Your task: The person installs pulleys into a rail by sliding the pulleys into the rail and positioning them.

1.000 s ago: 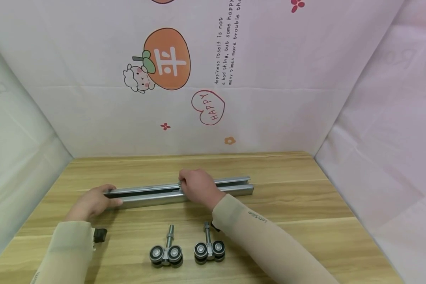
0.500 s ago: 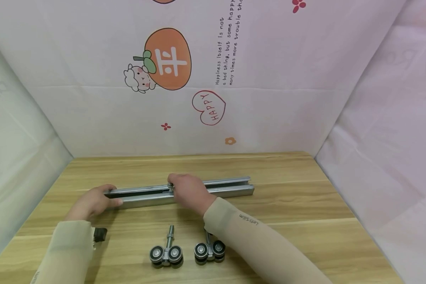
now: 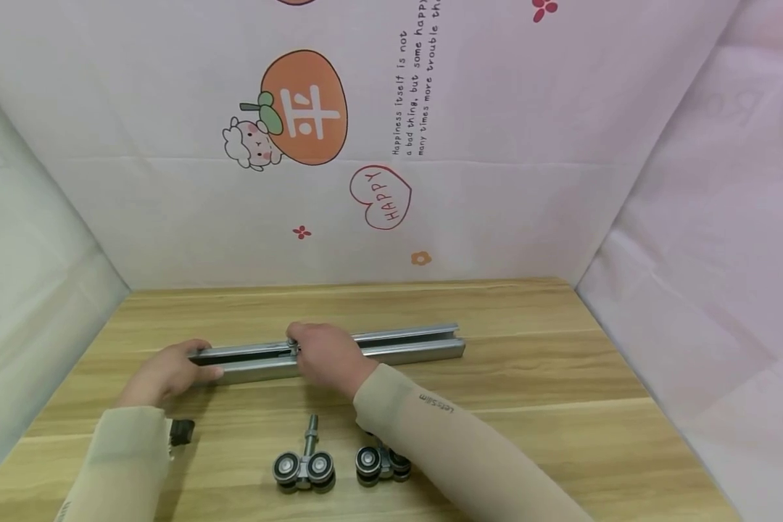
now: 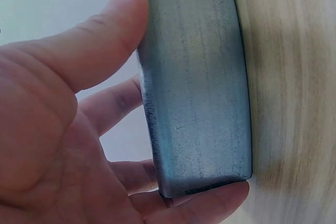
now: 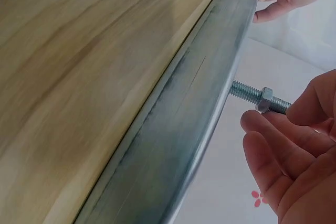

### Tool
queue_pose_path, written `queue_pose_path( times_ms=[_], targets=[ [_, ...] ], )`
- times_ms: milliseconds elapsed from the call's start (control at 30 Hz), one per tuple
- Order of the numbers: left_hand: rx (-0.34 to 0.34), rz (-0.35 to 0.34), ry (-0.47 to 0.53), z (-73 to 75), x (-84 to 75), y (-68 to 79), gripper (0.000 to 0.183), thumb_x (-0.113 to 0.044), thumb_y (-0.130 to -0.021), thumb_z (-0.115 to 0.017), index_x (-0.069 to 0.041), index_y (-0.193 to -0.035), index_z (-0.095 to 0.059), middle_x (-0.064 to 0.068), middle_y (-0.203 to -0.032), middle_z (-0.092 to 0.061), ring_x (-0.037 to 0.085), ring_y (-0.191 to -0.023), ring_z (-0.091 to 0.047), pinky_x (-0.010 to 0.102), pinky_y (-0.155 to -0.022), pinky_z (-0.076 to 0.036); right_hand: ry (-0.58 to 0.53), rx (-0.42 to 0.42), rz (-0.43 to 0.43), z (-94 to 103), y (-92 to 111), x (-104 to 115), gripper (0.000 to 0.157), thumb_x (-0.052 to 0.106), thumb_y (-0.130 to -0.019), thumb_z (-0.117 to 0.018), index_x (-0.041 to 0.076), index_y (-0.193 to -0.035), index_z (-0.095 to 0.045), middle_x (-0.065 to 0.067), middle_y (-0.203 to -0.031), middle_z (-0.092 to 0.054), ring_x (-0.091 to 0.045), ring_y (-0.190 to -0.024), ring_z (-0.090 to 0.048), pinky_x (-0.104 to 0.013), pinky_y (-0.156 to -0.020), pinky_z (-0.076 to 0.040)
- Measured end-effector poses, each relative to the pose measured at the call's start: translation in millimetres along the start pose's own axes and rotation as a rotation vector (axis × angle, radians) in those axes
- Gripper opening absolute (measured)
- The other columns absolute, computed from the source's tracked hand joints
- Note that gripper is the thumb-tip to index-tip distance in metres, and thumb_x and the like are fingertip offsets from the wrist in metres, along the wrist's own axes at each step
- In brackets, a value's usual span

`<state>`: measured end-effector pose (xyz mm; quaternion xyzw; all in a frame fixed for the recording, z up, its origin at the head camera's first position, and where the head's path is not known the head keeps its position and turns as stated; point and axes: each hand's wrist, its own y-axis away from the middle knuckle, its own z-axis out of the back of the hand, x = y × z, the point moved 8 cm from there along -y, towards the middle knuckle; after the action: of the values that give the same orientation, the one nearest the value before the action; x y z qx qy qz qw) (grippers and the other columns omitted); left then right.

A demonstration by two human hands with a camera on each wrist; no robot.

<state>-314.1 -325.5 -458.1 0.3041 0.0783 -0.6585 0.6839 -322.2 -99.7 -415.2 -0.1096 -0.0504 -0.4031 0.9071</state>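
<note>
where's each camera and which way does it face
Head: worn on the head, facing forward and down at the metal rail; left hand, right hand, sleeves show.
Left wrist: worn there, facing the rail's end; left hand shows.
Right wrist: worn there, facing rail and bolt; both hands show.
Head and right wrist share both hands.
</note>
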Motion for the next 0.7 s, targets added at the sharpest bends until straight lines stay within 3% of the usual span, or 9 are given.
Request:
queue_pose_path(
  times_ms=[300,500,700],
  targets=[
    [-0.018,-0.009,-0.029,0.1,1.9,-1.8,0.085,-0.051,-0.090,-0.070,0.004,-0.146,-0.038,0.043,-0.144,-0.031,0.064,-0.126,-0.033,0.073,-0.096,-0.031,-0.025,0.040,0.012,-9.8,-8.3,15.3,0.040,0.000,-0.094,-0.050,0.012,-0.131,-0.058,0.005,-0.115,-0.069,-0.005,-0.098,-0.064,-0.019,-0.083,-0.050],
    [-0.033,-0.019,-0.014,2.3,0.9,-1.9,0.080,-0.048,-0.090,-0.072,0.004,-0.143,-0.042,0.041,-0.138,-0.039,0.056,-0.117,-0.044,0.070,-0.094,-0.034,-0.047,0.031,0.024,-9.9,-15.8,26.3,0.040,0.001,-0.095,-0.053,0.015,-0.132,-0.058,0.007,-0.111,-0.069,-0.001,-0.088,-0.062,-0.016,-0.079,-0.050],
    [-0.029,-0.013,-0.001,1.4,1.0,-2.5,0.081,-0.048,-0.090,-0.072,0.003,-0.144,-0.042,0.040,-0.137,-0.041,0.052,-0.114,-0.047,0.069,-0.093,-0.035,-0.041,0.051,0.004,-14.7,-26.4,35.5,0.037,0.005,-0.092,-0.061,0.017,-0.127,-0.059,0.011,-0.102,-0.068,0.000,-0.076,-0.055,-0.018,-0.072,-0.049]
  ],
)
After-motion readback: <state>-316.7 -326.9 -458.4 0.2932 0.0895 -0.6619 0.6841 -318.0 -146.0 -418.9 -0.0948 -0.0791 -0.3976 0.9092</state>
